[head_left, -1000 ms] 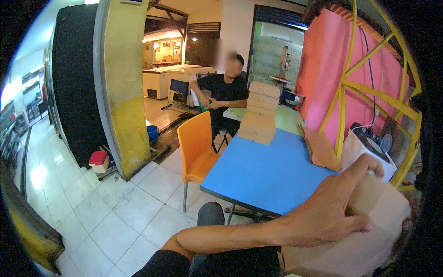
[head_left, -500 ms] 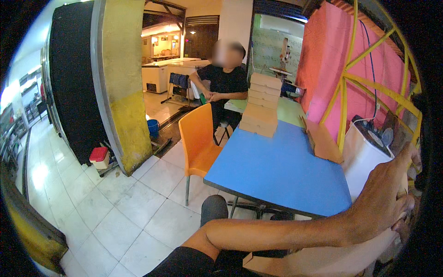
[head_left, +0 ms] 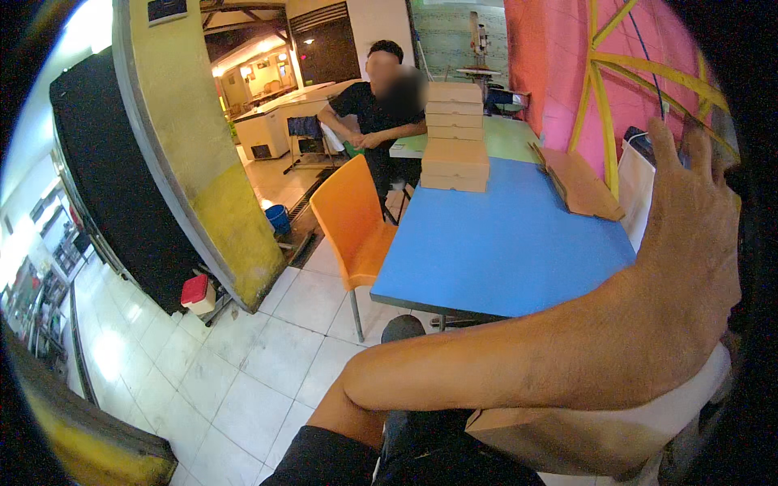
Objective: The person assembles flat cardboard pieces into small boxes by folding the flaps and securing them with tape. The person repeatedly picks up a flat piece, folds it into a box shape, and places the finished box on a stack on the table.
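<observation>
My left arm reaches across the lower part of the view to the right. My left hand (head_left: 689,219) is raised at the right edge, its fingers stretched upward and apart, with nothing seen in them. Below the wrist and forearm is a bent piece of brown cardboard (head_left: 551,437) with a pale inner side, low over my lap; the forearm covers part of it. My right hand cannot be made out; the lower right corner is dark and crowded.
Ahead stands a blue-topped table (head_left: 502,243) bearing a stack of flat brown cardboard boxes (head_left: 454,158). A flat cardboard piece (head_left: 579,182) lies along its right edge. An orange chair (head_left: 348,215) is at its left. A seated person (head_left: 377,105) in black sits beyond.
My left hand has risen and its fingers have stretched up from the cardboard's edge, where they were curled. The view has shifted, and the seated person leans more toward the box stack.
</observation>
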{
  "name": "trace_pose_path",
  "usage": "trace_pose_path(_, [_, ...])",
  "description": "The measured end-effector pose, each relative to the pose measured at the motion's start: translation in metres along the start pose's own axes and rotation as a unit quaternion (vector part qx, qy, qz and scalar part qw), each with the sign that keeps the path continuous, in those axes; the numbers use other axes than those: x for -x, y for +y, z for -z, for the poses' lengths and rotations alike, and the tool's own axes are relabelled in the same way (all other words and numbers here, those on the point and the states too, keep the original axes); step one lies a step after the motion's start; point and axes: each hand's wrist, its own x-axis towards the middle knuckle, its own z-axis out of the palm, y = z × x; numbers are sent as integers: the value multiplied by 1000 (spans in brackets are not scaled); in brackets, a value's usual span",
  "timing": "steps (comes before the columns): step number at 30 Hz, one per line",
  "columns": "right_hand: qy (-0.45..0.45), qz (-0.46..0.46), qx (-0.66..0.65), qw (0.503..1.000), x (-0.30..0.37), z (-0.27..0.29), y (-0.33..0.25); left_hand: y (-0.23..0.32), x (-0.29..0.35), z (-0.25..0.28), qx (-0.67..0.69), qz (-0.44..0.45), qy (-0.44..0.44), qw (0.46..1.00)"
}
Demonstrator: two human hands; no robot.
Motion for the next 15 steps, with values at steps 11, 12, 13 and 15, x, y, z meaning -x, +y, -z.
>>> trace_pose_path(11, [-41, 19, -271, 962, -4, -5, 43, -76, -1, 0, 196, -84, -123, 969])
trace_pose_path(12, [-28, 25, -326, 945, -2, -7, 48, -83, -2, -6, 205, -80, -118, 968])
trace_pose_path(13, [-17, 33, -379, 925, 0, -9, 52, -89, -1, -13, 213, -75, -114, 967])
trace_pose_path(15, [-56, -45, -564, 823, 2, -12, 54, -98, 3, -27, 231, -55, -130, 963])
